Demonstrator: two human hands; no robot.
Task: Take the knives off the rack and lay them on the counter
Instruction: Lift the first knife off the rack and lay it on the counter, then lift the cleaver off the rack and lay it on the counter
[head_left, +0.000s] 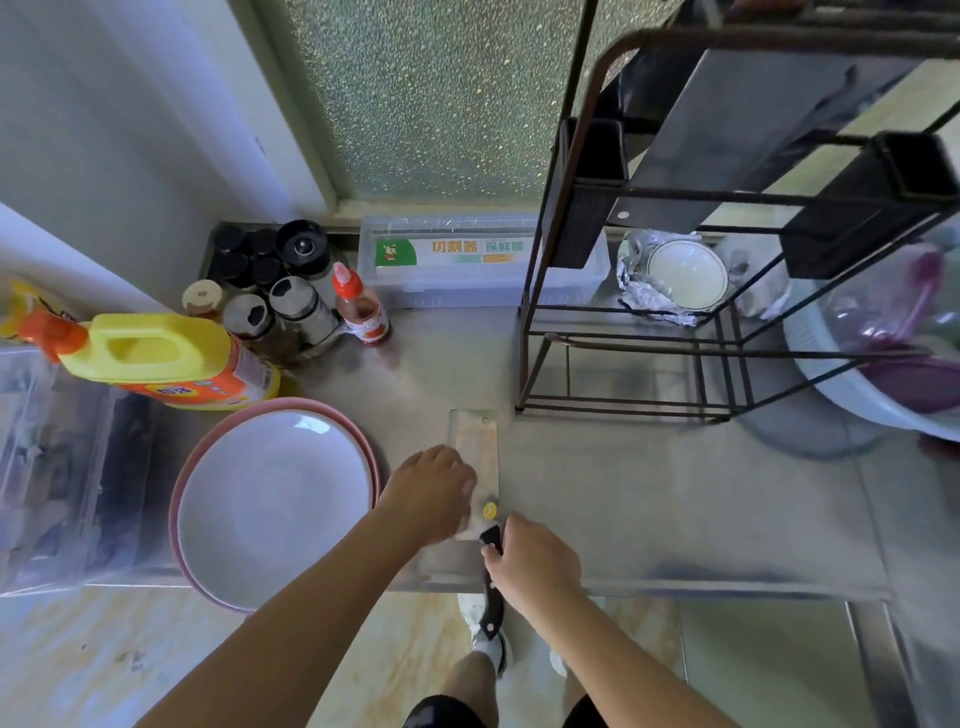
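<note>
Cleaver lies flat on the steel counter near its front edge, blade pointing toward twelve o'clock and black handle running back to six o'clock, out past the counter's lip. The right hand is curled around that handle, gripping it just behind the blade's heel, where a small yellow sticker shows. The left hand sits at nine o'clock of the blade, palm down, fingers bent and resting on the blade's left side; it presses rather than grasps, so nothing is enclosed in it. Both forearms reach in from the bottom of the view.

At nine o'clock of the left hand, two stacked plates, white on pink, overhang the counter edge. Beyond them at ten o'clock lies a yellow bottle with an orange cap, on its side, and behind it a cluster of spice jars and a red-capped sauce bottle. At twelve o'clock a clear cling-film cutter box rests against the frosted window.

At one to two o'clock stands the black wire rack, well apart from the cleaver. High in it a second broad blade hangs in a slot. Behind the rack sits a white bowl on crumpled foil.
</note>
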